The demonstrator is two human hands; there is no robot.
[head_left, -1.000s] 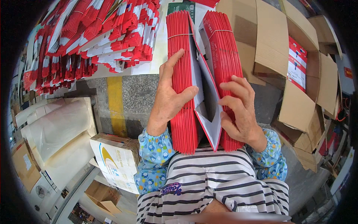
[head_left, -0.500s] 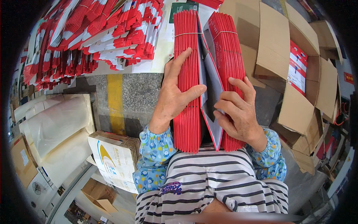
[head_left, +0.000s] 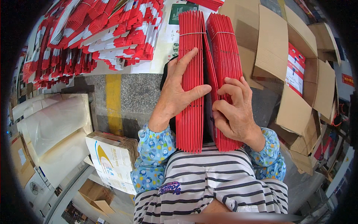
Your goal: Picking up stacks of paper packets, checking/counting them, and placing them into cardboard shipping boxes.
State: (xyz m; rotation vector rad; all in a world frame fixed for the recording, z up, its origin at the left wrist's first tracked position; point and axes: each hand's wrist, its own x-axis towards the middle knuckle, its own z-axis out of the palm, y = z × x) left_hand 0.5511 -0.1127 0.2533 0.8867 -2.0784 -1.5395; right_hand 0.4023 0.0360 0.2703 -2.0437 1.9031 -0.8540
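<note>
Two upright stacks of flat-folded red cartons stand side by side against my striped shirt, each with a pale band around its upper part. My left hand (head_left: 175,89) holds the left stack (head_left: 191,123) from its outer side, the thumb and a finger stretched across the folded edges. On the right stack (head_left: 228,59) lies my right hand (head_left: 236,110), its fingers bent over the edges and the tips at the gap. Between the stacks, a red panel (head_left: 211,71) slants beside the right stack; its lower part is partly hidden by my fingers.
A large heap of red and white folded cartons (head_left: 112,33) covers the table at the far left. Open cardboard boxes (head_left: 271,41) stand at the right, one with red-and-white packs (head_left: 295,71) inside. At the left are a stack of white printed cartons (head_left: 108,156) and plastic-covered sheets (head_left: 59,123).
The panel between the stacks has swung toward the right stack, and its pale inner side no longer shows. The left stack has shifted slightly right, with my left hand still on it.
</note>
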